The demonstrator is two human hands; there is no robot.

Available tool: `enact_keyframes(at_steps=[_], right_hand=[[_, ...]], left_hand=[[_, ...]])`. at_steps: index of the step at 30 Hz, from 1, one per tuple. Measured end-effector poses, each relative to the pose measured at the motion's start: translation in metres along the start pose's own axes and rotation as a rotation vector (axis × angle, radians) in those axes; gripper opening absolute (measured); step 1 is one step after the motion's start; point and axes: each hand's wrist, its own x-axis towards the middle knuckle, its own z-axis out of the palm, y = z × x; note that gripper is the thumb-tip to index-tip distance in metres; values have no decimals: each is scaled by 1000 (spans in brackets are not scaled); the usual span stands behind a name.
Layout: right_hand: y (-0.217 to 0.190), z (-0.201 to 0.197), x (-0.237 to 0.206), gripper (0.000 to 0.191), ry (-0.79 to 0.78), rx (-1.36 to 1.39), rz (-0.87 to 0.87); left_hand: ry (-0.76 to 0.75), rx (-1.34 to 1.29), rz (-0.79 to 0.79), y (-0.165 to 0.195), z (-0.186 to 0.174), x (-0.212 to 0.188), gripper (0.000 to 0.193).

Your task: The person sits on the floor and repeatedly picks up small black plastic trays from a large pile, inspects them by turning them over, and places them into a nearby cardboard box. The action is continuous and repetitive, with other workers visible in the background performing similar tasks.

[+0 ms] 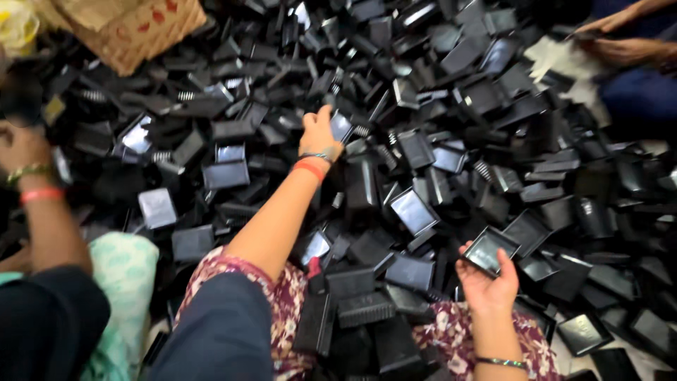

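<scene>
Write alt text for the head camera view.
The person's right hand holds a shallow black plastic tray while the left hand reaches into a wide heap of black plastic parts. Another person's arm shows at left, and a cardboard box stands at top left.

Soft, even light is cast across the scene, with pale glare caught on the flat faces of the black plastic trays [412,210] at centre and centre left. Detail in the dark heap is swallowed at upper right. The whole frame is softened by motion blur, strongest at the left edge, where a wrist with bangles [28,176] is smeared.
</scene>
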Motion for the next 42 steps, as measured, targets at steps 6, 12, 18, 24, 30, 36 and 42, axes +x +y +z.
enact_keyframes(at_steps=[6,12,18,24,30,36,42], right_hand=[[7,15,-5,48,-49,-9,-30],[17,33,-15,47,-68,-52,-8],[5,30,-25,52,-111,-29,38],[4,24,-22,50,-13,-2,11],[17,21,-8,51,-180,63,43],[16,11,5,52,-132,-35,21],[54,29,6,54,-352,-32,175]], left_hand=[[225,-26,202,-6,-34,8,87],[109,-496,-87,-24,-25,-14,76],[-172,-785,-351,-47,-26,-45,50],[-691,601,607,-71,-31,-94,23],[-1018,960,338,-117,11,-178,32],[-748,832,122,-85,-10,-125,30],[-205,98,20,-5,-42,-161,32]])
